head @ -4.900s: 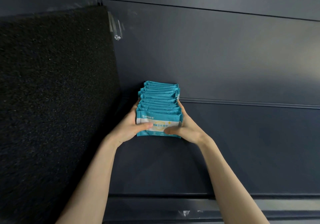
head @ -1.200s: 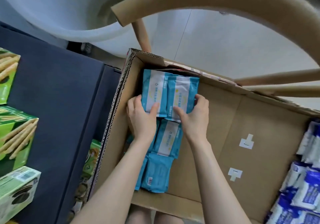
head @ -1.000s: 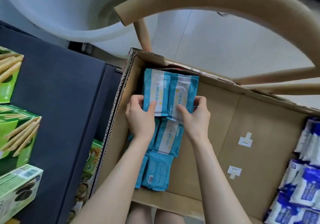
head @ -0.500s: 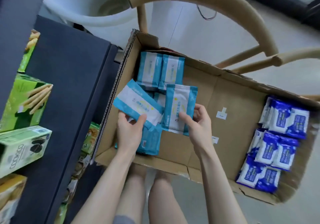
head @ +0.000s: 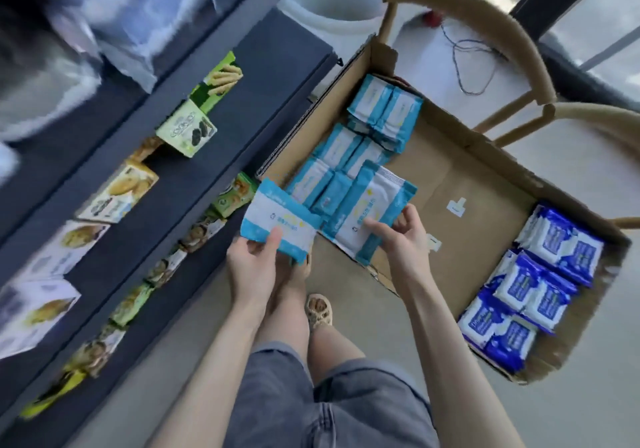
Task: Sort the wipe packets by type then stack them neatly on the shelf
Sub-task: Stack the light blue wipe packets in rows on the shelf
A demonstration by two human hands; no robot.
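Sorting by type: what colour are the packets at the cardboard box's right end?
Dark blue and white packets; head view.

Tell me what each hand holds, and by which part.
Left hand pinches one teal wipe packet at its near edge; right hand grips a second teal packet by its near right edge.

The place is a shop. Its dark blue-grey metal shelves (head: 277, 67) carry rows of green, yellow and white biscuit boxes (head: 187, 129), and beside them an open brown cardboard carton (head: 485, 188) holds many identical teal-and-white wipe packets (head: 381, 112) and dark blue-and-white wipe packets (head: 554, 243).
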